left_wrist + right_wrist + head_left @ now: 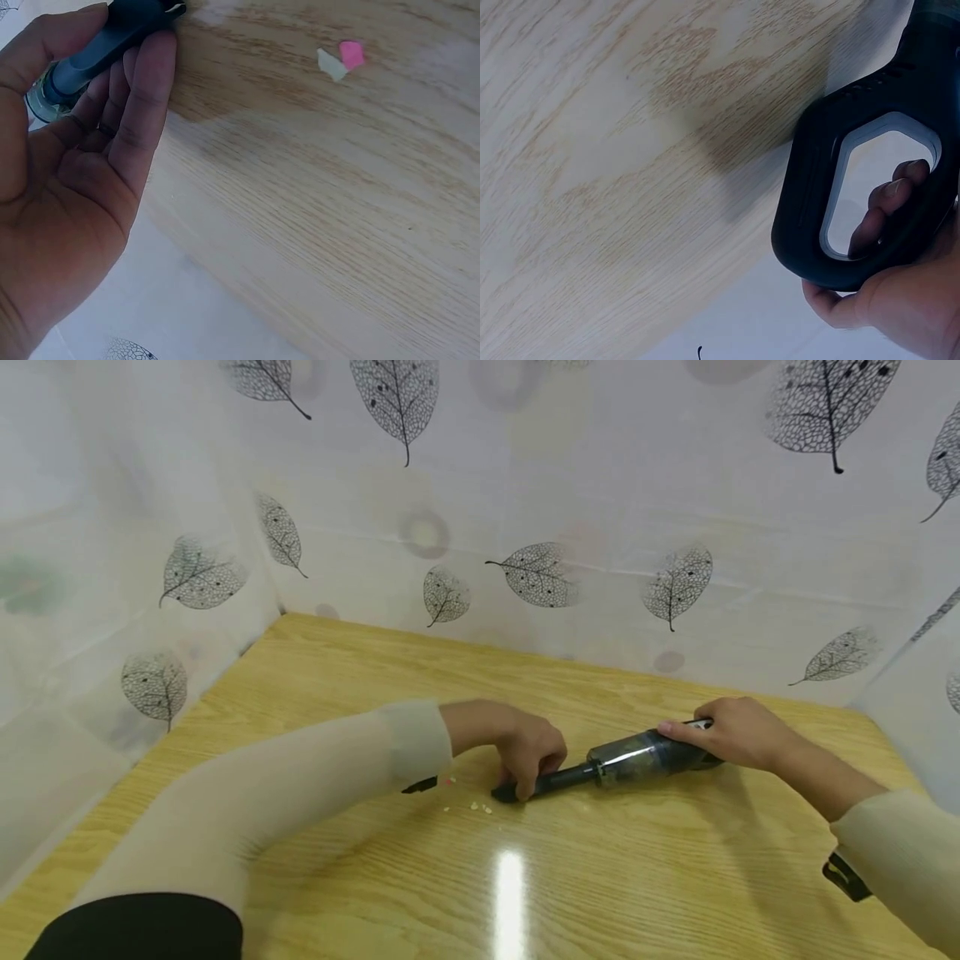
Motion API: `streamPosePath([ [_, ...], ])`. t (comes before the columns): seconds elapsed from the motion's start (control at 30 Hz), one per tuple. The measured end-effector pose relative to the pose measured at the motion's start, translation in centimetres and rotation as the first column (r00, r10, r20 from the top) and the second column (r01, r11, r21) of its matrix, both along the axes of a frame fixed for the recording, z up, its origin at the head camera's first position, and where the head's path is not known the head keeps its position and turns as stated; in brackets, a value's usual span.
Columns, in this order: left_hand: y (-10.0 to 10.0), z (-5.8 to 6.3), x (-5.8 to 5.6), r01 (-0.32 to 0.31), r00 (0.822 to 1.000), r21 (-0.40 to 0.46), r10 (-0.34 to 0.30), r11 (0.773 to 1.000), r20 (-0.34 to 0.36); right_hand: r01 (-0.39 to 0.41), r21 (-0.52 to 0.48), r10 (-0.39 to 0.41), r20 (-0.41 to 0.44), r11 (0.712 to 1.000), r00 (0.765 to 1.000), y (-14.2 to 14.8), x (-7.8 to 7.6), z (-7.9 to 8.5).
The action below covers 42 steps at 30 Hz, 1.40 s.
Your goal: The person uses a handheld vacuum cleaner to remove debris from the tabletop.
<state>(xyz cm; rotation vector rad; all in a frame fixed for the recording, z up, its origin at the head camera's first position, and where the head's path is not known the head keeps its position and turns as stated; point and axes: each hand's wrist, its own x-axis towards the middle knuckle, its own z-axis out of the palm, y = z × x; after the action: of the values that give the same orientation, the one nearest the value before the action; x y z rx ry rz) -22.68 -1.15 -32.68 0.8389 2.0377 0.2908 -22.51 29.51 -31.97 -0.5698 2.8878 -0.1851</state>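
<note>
A black handheld vacuum cleaner (633, 758) with a see-through dust cup lies low over the wooden table, its narrow nozzle (567, 778) pointing left. My right hand (753, 733) grips its loop handle (802, 202); in the right wrist view several fingers come through the loop. Close to the nozzle's tip, my left hand (531, 745) holds the nozzle between thumb and fingers. Several pale paper scraps (474, 806) lie just left of the tip. The left wrist view shows a pink scrap (351, 54) against a pale green one (331, 65).
The wood-grain tabletop (637, 877) reaches back to a white curtain (570, 485) printed with dark leaves, which also hangs at both sides. A bright light reflection (510, 902) shows on the table's near part.
</note>
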Motion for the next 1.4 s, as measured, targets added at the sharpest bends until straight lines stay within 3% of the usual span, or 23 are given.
streamPosePath([
  [0.5,-0.6,-0.2,1.5,-0.032,0.998,0.073,0.028,0.997,0.062,-0.038,-0.003,0.038,0.0,0.999,0.999,-0.3,0.2,0.0],
  [0.77,-1.7,0.2,0.4,0.034,0.998,0.02,-0.033,0.999,-0.049,-0.006,0.007,0.006,-0.002,1.0,1.0,-1.3,0.1,0.0],
  [0.87,-1.9,0.1,0.1,0.019,0.999,0.025,-0.018,1.0,-0.038,0.005,0.003,-0.005,-0.006,1.0,1.0,-1.5,0.2,0.0],
  [1.13,-2.1,0.1,0.7,0.019,1.0,0.024,-0.019,1.0,-0.013,-0.013,-0.016,0.013,-0.006,1.0,1.0,-1.8,0.4,-0.1],
  [1.23,-2.4,0.0,0.8,0.018,1.0,0.029,-0.018,0.999,-0.001,-0.025,-0.057,0.027,0.032,0.998,0.999,-2.0,0.4,0.1],
  [1.4,-3.0,0.0,0.9,0.036,0.999,0.033,-0.036,0.999,-0.008,0.035,-0.163,-0.002,0.2,0.986,0.98,-1.9,0.3,1.0],
])
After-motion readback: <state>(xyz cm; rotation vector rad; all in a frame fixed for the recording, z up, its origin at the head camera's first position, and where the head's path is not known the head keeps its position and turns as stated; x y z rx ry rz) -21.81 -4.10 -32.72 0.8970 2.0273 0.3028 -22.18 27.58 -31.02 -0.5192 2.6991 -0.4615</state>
